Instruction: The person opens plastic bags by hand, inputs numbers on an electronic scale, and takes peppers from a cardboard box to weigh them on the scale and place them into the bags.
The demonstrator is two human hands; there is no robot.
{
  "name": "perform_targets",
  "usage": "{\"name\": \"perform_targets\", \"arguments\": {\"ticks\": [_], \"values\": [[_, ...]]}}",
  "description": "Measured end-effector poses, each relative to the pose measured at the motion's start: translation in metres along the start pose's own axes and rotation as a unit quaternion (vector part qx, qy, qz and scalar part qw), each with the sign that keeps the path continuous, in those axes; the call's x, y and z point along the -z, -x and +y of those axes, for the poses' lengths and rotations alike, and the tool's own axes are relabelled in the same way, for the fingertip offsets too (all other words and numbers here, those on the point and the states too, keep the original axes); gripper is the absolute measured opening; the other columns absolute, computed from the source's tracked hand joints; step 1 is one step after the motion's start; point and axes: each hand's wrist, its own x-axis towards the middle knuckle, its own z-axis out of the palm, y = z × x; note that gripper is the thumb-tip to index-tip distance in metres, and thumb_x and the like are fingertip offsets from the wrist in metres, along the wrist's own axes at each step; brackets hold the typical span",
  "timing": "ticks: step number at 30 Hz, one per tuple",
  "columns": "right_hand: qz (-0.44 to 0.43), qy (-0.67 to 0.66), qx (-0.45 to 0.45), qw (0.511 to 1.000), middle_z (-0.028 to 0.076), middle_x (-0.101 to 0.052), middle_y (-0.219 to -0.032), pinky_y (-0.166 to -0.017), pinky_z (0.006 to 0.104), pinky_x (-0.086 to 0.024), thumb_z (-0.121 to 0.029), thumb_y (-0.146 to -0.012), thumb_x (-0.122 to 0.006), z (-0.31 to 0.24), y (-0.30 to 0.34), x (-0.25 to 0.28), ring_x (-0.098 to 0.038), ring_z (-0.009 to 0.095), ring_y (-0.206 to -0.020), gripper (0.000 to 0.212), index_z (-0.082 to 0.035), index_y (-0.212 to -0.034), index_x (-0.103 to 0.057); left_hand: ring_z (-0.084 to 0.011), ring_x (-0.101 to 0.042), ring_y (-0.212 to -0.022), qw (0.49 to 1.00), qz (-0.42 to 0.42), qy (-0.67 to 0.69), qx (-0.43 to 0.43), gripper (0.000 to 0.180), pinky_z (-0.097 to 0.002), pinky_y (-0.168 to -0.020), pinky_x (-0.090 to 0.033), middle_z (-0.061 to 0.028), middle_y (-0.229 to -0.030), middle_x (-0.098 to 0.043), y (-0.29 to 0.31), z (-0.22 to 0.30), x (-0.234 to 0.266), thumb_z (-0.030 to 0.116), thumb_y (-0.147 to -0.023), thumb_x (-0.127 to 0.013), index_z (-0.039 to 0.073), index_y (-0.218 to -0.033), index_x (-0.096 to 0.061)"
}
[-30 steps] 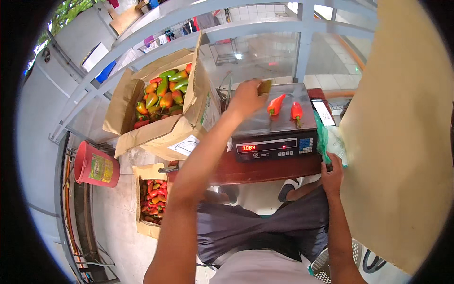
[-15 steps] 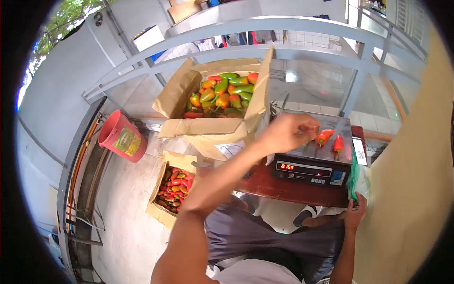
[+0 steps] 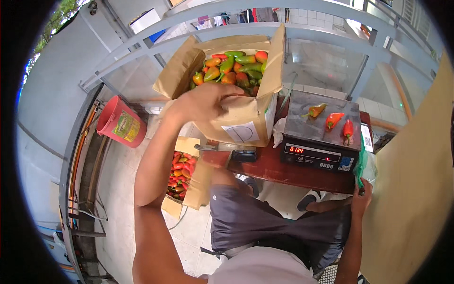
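Note:
My left hand (image 3: 201, 104) is over the near edge of a large cardboard box (image 3: 177, 78), its fingers loosely apart and nothing visible in them. Green, orange and red peppers (image 3: 236, 68) fill that box. To its right, a digital scale (image 3: 314, 154) with a lit red display stands on a dark red bench. Three peppers lie spaced out on its metal plate: a greenish-orange pepper (image 3: 317, 110), a red-orange pepper (image 3: 334, 120) and a red pepper (image 3: 348, 131). Low beside the scale, my right hand (image 3: 361, 196) pinches the edge of a green-and-clear plastic bag (image 3: 363, 165).
A smaller carton (image 3: 172, 207) of mostly red peppers sits on the floor below my left arm. A dark handheld object (image 3: 244, 155) lies on the bench (image 3: 272, 168). A red bucket (image 3: 122, 124) stands at the left, and a metal railing (image 3: 326, 34) runs behind.
My left hand has moved left from the scale to the large box. A greenish-orange pepper now shows on the plate where the hand was. My right hand stays at the bag.

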Motion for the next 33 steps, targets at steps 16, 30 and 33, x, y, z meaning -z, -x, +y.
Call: {"name": "perform_targets", "arguments": {"ticks": [16, 30, 33], "values": [[0.031, -0.042, 0.0, 0.999, 0.015, -0.066, -0.121, -0.087, 0.0376, -0.054, 0.006, -0.087, -0.069, 0.012, 0.001, 0.0, -0.066, 0.029, -0.107, 0.036, -0.004, -0.121, -0.069, -0.0359, -0.068, -0.116, 0.983, -0.039, -0.136, 0.118, 0.049, -0.0439, -0.098, -0.055, -0.0246, -0.124, -0.07, -0.19, -0.115, -0.044, 0.012, -0.077, -0.067, 0.007, -0.126, -0.071], [0.04, -0.053, -0.022, 0.998, 0.016, -0.066, -0.119, -0.087, 0.0384, -0.055, 0.008, -0.086, -0.068, 0.021, 0.002, 0.001, -0.066, 0.031, -0.108, 0.037, -0.002, -0.121, -0.069, -0.0355, -0.067, -0.119, 0.943, 0.042, -0.068, 0.324, 0.044, -0.0418, -0.099, -0.053, -0.0242, -0.125, -0.069, -0.199, -0.15, -0.067, 0.035, -0.086, -0.066, -0.001, -0.109, -0.075], [0.048, -0.05, -0.008, 0.998, 0.017, -0.066, -0.119, -0.086, 0.0384, -0.054, 0.008, -0.086, -0.069, 0.008, 0.003, 0.01, -0.066, 0.031, -0.108, 0.036, -0.002, -0.12, -0.069, -0.0372, -0.07, -0.111, 0.929, 0.121, -0.01, 0.351, 0.048, -0.0413, -0.096, -0.055, -0.0242, -0.119, -0.071, -0.202, -0.149, -0.076, 0.039, -0.082, -0.077, -0.002, -0.107, -0.075]]}}
